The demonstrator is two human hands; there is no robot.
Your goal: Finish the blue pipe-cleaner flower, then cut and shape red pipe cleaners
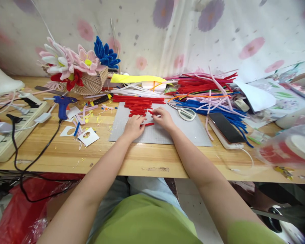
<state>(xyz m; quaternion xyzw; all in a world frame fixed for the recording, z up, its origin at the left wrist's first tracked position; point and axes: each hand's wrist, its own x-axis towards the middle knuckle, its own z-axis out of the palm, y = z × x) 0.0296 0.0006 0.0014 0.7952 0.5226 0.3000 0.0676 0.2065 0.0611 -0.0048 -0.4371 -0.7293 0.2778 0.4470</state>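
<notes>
My right hand [164,118] has its fingertips pinched on a short red pipe cleaner piece [150,112]. Close by on the left, my left hand [134,128] is curled low over the mat, and another red pipe cleaner piece [149,124] sticks out from its thumb side. Just beyond the left fingers lies a group of bent red pipe cleaners [137,107], with longer straight red ones [155,100] behind it. All this rests on a grey cutting mat [183,134]. Scissors [186,114] with pale handles lie on the mat to the right of my right hand.
Bundles of red [203,83] and blue pipe cleaners [226,118] lie behind at the right, near a phone [226,127] and a bagged cup [292,145]. At left are a blue glue gun [63,106], card scraps [88,136], a power strip [17,132] and fuzzy flowers [87,61].
</notes>
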